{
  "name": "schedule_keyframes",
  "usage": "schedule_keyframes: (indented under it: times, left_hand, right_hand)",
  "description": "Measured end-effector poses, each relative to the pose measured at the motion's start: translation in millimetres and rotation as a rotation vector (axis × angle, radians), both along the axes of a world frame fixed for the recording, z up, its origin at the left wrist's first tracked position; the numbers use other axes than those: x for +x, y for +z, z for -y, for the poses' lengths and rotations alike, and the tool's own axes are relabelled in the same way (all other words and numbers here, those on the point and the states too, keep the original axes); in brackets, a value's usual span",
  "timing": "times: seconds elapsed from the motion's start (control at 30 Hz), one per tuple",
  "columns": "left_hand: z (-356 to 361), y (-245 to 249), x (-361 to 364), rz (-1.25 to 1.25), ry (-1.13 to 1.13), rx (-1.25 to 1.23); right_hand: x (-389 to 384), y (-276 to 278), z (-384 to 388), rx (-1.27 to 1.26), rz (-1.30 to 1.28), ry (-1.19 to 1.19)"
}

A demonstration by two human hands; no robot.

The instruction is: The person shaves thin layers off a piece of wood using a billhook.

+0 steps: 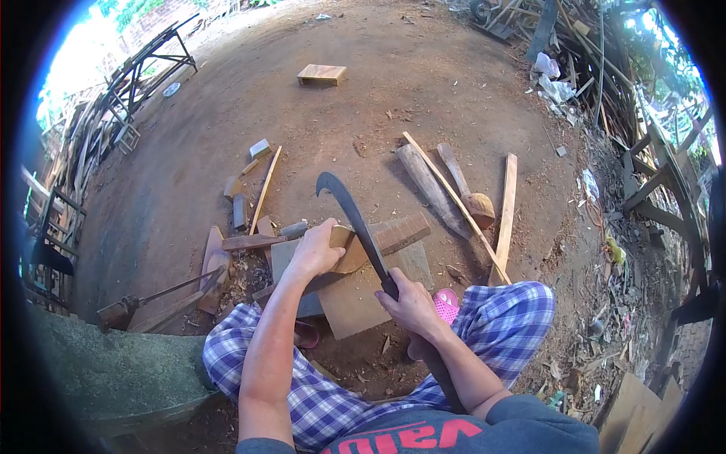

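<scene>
My right hand (413, 304) is closed around the handle of a billhook (354, 214). Its dark blade rises up and left to a hooked tip, and the long handle runs back under my forearm. My left hand (319, 248) grips a small wooden block (342, 237), its fingers wrapped over the far side. The blade passes just right of that block. Beneath both lies a thick wooden beam (401, 233), set across a flat board (355, 309) between my knees. A mallet-like tool with a grey head (293, 230) lies just left of my left hand.
Left of the work lie a bow saw (170, 296) and several wood offcuts (240, 212). To the right are a wooden mallet (478, 208), a thick post (432, 189) and a long strip (505, 216). A block (322, 74) sits farther out on the dirt.
</scene>
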State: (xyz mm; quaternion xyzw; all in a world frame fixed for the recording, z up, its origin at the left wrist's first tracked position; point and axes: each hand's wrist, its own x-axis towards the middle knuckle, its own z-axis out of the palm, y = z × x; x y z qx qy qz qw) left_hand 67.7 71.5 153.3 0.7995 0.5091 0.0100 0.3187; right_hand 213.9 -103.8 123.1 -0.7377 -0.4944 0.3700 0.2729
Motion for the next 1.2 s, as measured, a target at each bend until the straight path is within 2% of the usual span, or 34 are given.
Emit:
schedule_keyframes:
  times: [0.93, 1.2]
  left_hand:
    - [3.2, -4.9, -3.0, 0.046, 0.032, 0.039]
    - [-0.2, -7.9, -2.7, 0.058, 0.049, -0.028]
  right_hand:
    - [-1.4, -5.2, -0.3, 0.015, 0.022, 0.008]
    - [2.2, -6.3, -1.1, 0.001, -0.113, 0.018]
